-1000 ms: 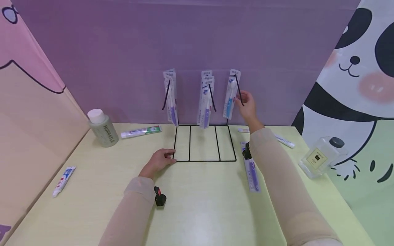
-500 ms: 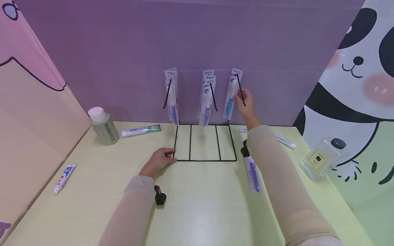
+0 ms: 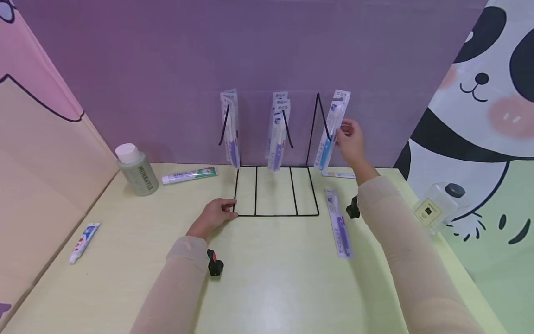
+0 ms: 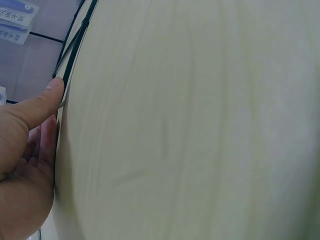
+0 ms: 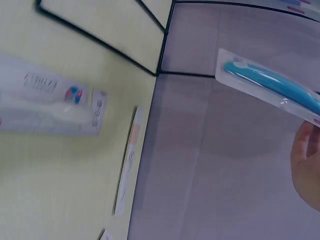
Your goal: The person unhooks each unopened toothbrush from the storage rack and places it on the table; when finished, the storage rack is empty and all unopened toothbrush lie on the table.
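The right hand (image 3: 351,142) pinches the blue toothbrush (image 3: 334,121), now free beside the right hook (image 3: 322,111) where it hung before; this arm (image 3: 402,241) is stretched forward and raised. The left hand (image 3: 212,216) pinches the black rack (image 3: 275,215) at its near left corner.

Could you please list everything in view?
Wire rack: one, black, back centre
Blue toothbrush pack: one, white-blue, held, upper right
Hanging toothbrush packs: at least four, white-purple, rack's left and middle
Flat toothbrush pack: one, white-purple, right of rack
Tubes: two, white-blue and white-green, left
Small items: two, white, back right, one mostly hidden
Grey bottle: one, grey-green, white-capped, back left
Clear bottle: one, clear, black-capped, right
Walls: three; purple back, pink left, panda-print right
Table: one, pale yellow, beneath
Wrist cameras: two, black, wrists
Sleeves: two, beige, forearms
Left grip: one, holding rack's front-left corner
Right grip: one, holding blue pack
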Demonstrator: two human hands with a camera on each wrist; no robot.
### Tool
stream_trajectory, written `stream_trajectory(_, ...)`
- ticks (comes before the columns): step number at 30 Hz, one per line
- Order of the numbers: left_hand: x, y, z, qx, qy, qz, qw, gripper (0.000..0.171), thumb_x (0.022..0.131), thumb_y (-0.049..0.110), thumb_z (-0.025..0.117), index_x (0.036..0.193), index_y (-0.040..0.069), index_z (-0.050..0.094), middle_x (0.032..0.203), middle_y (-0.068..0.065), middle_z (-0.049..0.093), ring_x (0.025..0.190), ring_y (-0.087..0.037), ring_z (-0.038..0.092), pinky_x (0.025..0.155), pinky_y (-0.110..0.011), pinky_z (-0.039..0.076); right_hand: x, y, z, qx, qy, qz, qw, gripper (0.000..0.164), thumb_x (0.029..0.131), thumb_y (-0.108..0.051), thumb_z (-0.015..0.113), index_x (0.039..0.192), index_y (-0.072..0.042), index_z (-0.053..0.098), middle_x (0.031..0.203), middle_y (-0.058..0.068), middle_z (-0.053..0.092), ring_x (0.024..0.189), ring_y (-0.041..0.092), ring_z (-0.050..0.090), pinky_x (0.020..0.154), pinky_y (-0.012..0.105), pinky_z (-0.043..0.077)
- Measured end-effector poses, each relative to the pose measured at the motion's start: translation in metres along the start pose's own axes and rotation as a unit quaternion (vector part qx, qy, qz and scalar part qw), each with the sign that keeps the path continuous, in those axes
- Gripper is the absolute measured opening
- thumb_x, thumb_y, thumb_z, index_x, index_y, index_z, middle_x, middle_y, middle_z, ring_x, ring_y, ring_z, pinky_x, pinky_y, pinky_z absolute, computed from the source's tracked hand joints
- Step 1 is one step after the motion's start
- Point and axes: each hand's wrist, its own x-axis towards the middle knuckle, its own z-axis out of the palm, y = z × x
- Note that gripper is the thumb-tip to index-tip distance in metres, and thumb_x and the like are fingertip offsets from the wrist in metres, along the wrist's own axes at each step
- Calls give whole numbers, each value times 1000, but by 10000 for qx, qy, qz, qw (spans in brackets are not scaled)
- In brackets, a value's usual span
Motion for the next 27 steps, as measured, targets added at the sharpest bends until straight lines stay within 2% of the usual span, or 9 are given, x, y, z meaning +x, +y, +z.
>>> stream_trajectory(4,2,-2,0,15,-21,58,10000,45,80,14,70,123,8,57,93,-7,52,87,-21,45,80,-36,35,-16,6,-28,-201,-568,532,9968,35,94,-9,46,128,-4,40,111,14,48,92,25,52,77,38,47)
stream_trajectory(7,2,-2,0,44,-47,82,9999,45,81,15,69,123,8,57,93,-7,52,87,-21,46,80,-37,36,-31,16,-49,-496,-1003,1041,9883,39,94,-7,45,132,-2,35,114,19,46,94,28,51,76,37,48)
stream_trajectory(11,3,-2,-1,37,-103,38,9999,45,81,16,69,124,8,56,96,-7,52,89,-22,45,80,-37,36,-50,38,-78,-943,-1536,1695,9689,43,94,-8,44,134,-1,33,113,20,45,90,26,51,73,35,48)
stream_trajectory(15,4,-2,-2,-22,-119,-17,9999,45,81,16,69,124,8,56,96,-8,51,89,-22,45,79,-37,35,-68,64,-100,-1116,-2032,2293,9454,47,93,-8,45,136,2,27,108,18,46,83,20,53,71,33,48)
stream_trajectory(19,4,-2,-1,-67,-101,-33,9999,45,80,15,70,123,8,57,94,-7,52,88,-22,45,80,-36,35,-83,87,-111,-1064,-2295,2809,9258,50,92,-7,47,137,2,25,101,14,51,77,18,56,69,34,48)
stream_trajectory(23,4,-2,-1,-46,-91,17,9999,45,80,15,70,122,7,57,93,-7,52,87,-22,45,80,-36,35,-95,102,-113,-989,-2454,3157,9112,49,92,-6,47,135,2,26,93,11,58,76,19,58,68,35,48)
stream_trajectory(27,3,-1,-1,-56,-99,30,9999,45,80,14,70,123,7,57,93,-7,52,87,-22,45,79,-36,35,-101,107,-111,-1076,-2424,3303,9059,46,92,-6,47,133,3,29,88,11,60,74,20,58,66,35,48)
